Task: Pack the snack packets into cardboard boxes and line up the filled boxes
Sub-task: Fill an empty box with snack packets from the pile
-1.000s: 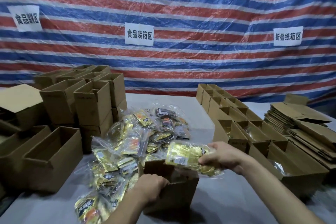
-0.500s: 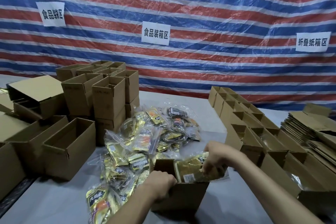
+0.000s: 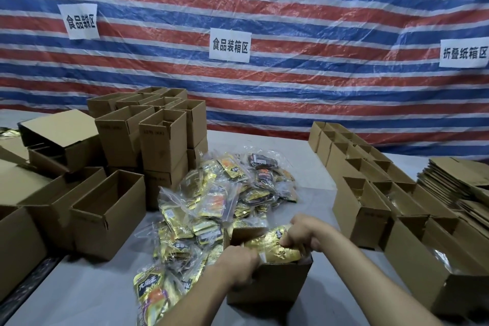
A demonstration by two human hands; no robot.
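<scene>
Your right hand (image 3: 304, 233) is pinching the gold snack packet (image 3: 275, 249), fingers curled, half inside the open cardboard box (image 3: 267, 286). Your left hand (image 3: 238, 264) is gripping its left rim. It looks like the packing step. Next, seat it flat, then reach for the packet pile (image 3: 211, 198) at 11 o'clock. Filled boxes (image 3: 362, 217) are lining up at 3 o'clock, and empty boxes (image 3: 90, 230) are sitting at 9.

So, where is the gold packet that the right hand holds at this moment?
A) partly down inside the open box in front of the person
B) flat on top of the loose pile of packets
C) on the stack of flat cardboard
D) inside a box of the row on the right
A: the right hand pinches the gold packet, which sticks partly into the open box that the left hand grips by its rim.
</scene>
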